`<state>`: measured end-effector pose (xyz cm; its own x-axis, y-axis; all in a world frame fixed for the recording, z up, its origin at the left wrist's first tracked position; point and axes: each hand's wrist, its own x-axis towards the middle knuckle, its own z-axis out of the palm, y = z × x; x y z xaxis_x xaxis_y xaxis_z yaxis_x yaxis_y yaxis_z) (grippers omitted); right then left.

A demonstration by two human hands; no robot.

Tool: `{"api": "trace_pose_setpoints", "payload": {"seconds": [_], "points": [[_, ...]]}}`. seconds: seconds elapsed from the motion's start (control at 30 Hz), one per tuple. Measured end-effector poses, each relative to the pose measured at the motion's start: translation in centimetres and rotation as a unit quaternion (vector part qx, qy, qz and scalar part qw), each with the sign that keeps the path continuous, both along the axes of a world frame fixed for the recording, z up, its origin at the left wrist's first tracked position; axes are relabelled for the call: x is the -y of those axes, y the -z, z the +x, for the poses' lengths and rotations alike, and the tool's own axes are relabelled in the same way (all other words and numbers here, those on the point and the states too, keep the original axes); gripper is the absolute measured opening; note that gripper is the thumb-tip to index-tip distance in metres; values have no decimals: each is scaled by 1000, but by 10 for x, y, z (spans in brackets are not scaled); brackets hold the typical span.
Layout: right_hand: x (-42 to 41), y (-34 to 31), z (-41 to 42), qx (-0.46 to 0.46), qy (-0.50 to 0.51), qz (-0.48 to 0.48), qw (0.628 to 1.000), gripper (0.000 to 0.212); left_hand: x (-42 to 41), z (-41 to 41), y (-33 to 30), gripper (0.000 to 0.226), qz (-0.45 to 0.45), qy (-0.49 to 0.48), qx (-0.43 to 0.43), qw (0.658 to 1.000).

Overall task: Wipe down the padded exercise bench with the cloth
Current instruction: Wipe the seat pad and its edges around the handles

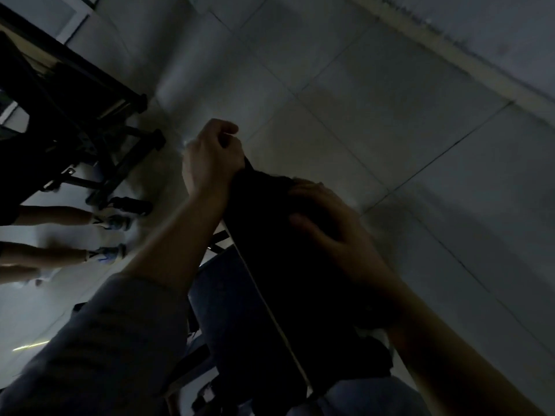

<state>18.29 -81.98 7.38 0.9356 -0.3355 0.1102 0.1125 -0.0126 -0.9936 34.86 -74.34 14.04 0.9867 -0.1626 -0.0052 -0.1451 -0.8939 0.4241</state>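
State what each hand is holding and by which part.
The left hand grips a bunched end of the dark cloth at the far end of the bench. The right hand lies on the cloth; whether it grips cannot be told.

One padded exercise bench (288, 283) with dark upholstery. One dark cloth (264, 183) bunched at its far end. Two hands: one left hand (210, 157), one right hand (327, 217). One black metal equipment frame (75, 115). Two bare legs (45, 219) of another person, wearing two sneakers (115, 222).
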Motion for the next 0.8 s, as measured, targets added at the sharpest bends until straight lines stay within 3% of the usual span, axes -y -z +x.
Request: {"api": "trace_pose_setpoints", "payload": {"seconds": [0.1,0.2,0.3,0.37,0.43,0.5,0.53,0.63,0.8], "points": [[1,1,-2,-20,47,-76,996,46,-7,-9,-3,29,-102,-31,2,994],[6,-7,-9,-18,30,-135,990,42,-24,-41,5,47,-211,-45,-59,975],[-5,-41,-26,-41,-4,-90,995,38,-46,-84,8,64,-333,-2,-120,935],[-22,-64,-40,-23,-57,-146,987,40,-67,-116,10,60,-385,11,-190,903],[-34,-75,-52,-1,-115,-288,951,40,-84,-143,13,66,-432,-1,-262,863],[-45,-76,-53,-21,-120,-466,876,42,-104,-150,30,99,-465,23,-264,845],[-50,-76,-49,-40,-107,-530,841,44,-109,-149,35,97,-470,36,-258,843],[-64,-84,-24,-131,-118,-605,777,53,-117,-138,38,46,-527,45,-275,803],[-77,-81,64,-215,-91,-659,715,54,-149,-131,52,32,-545,4,-314,778]]}}
